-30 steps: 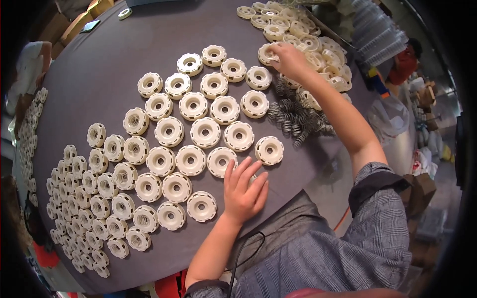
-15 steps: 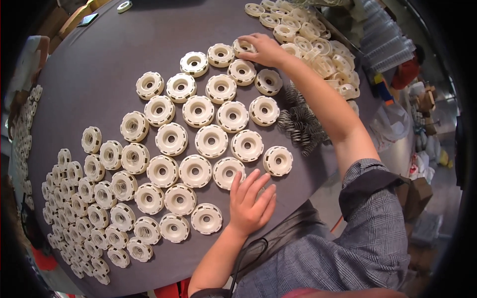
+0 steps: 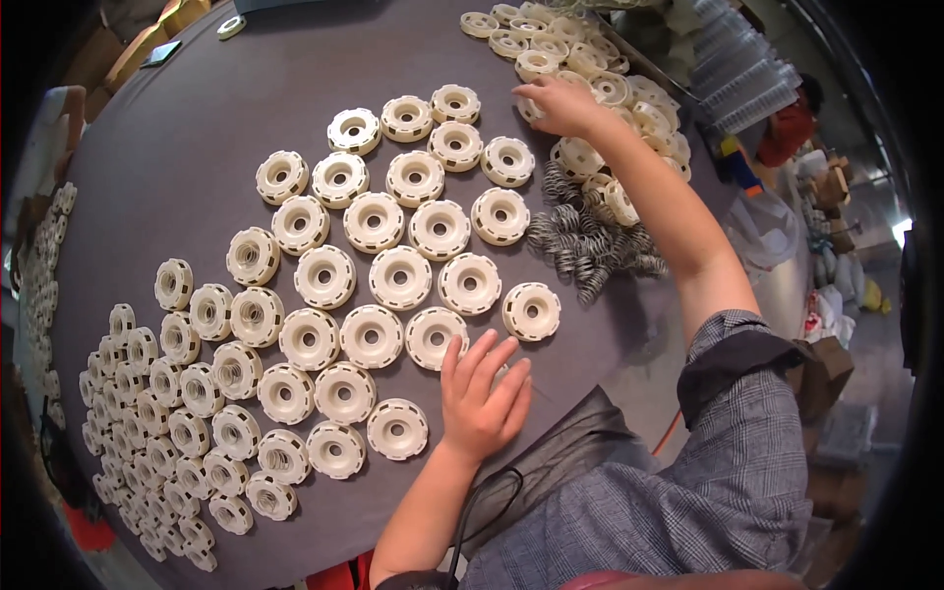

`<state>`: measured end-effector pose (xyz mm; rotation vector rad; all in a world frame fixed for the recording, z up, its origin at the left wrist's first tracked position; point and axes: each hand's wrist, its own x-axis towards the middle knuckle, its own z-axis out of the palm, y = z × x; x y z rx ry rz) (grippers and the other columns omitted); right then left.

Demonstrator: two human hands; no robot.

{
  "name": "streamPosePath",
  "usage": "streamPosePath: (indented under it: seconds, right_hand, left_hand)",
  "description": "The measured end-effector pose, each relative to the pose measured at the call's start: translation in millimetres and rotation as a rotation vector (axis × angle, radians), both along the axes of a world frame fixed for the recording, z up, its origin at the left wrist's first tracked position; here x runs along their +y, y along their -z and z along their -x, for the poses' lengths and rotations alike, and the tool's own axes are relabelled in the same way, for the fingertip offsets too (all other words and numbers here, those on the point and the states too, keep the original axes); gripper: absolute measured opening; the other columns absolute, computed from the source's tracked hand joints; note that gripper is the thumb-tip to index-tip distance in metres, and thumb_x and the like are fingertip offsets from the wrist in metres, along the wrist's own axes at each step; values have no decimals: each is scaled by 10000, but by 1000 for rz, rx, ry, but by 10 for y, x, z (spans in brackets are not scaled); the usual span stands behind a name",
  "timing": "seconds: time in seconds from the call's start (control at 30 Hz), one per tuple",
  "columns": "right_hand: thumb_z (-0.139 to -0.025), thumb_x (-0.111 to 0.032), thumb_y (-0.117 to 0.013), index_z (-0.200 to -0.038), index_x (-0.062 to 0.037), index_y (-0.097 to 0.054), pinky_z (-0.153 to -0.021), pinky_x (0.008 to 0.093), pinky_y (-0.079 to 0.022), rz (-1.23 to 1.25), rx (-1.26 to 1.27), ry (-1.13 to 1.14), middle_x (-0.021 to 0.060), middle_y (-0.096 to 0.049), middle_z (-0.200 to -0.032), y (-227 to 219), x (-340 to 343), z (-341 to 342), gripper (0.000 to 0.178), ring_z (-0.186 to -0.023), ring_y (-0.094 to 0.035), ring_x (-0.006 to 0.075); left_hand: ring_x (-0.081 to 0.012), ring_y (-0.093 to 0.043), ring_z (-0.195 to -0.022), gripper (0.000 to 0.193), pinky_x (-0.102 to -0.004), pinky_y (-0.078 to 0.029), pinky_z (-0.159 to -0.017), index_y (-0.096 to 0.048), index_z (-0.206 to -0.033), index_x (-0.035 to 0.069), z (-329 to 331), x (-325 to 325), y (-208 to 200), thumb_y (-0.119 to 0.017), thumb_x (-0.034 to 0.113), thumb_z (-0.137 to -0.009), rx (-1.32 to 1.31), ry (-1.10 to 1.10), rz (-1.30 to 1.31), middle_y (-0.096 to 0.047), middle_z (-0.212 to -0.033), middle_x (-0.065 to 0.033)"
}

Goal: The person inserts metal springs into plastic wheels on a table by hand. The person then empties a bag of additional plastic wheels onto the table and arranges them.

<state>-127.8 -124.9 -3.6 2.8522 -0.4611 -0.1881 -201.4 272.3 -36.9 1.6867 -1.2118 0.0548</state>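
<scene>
Many round white plastic ring-shaped housings with notched rims and a centre hole lie in rough rows on the grey table. At the pile's edge my right hand (image 3: 567, 106) has its fingers closed over a white plastic housing (image 3: 530, 107); its thumb is hidden. My left hand (image 3: 485, 401) rests with fingers spread beside a housing (image 3: 438, 338), its fingertips at that part's lower right rim, and it holds nothing. Metal coil springs (image 3: 580, 241) are heaped below my right forearm. Several housings to the left, such as one housing (image 3: 258, 317), have a coil spring inside.
A pile of loose white plastic parts (image 3: 610, 88) lies at the far right table edge. Densely grouped housings (image 3: 147, 413) cover the left side. A phone (image 3: 161, 53) and a single ring (image 3: 231, 27) lie at the far left. Clear plastic trays (image 3: 737, 79) stand beyond the table.
My right hand has left the far housing in the rows and moved right to the pile. My left hand stays nearly in place. The whole view has shifted slightly.
</scene>
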Motion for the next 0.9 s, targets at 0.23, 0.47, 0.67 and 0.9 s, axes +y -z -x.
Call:
streamPosePath:
  seconds: [0.23,0.47,0.67,0.9]
  right_hand:
    - [-755,-358,-696,-1320,-144,-455,-951,384,-434,-474,-202,-5,144,-561,-1223,16,204,-172,651,-1123,-538,313]
    - [-743,-302,-683,-1243,-108,-544,-943,367,-445,-239,-17,128,131,-585,-1202,-233,-256,57,555,-1134,-539,275]
    - [-821,-114,-521,-1060,-128,-609,-934,473,-317,223,177,296,99,-660,-1061,-29,119,-181,254,-1092,-558,263]
    - [-766,-124,-555,-893,-135,-641,-1003,579,-252,307,123,240,73,-668,-954,-8,144,-115,154,-1101,-532,244]
  left_hand:
    - [-269,-517,-1130,182,-489,-316,-1029,-655,-917,85,-18,10,30,-652,125,-739,-36,9,-15,-600,-1109,-75]
    - [-279,-519,-1125,200,-487,-312,-1030,-661,-908,83,19,-16,-7,-666,90,-708,0,6,-13,-602,-1102,-78]
    - [-292,-522,-1117,211,-480,-300,-1038,-666,-898,81,10,-15,-11,-669,61,-688,-1,8,-17,-608,-1083,-83]
    - [-293,-529,-1113,212,-478,-302,-1034,-665,-903,79,2,-6,-15,-667,61,-692,-7,8,7,-610,-1081,-88]
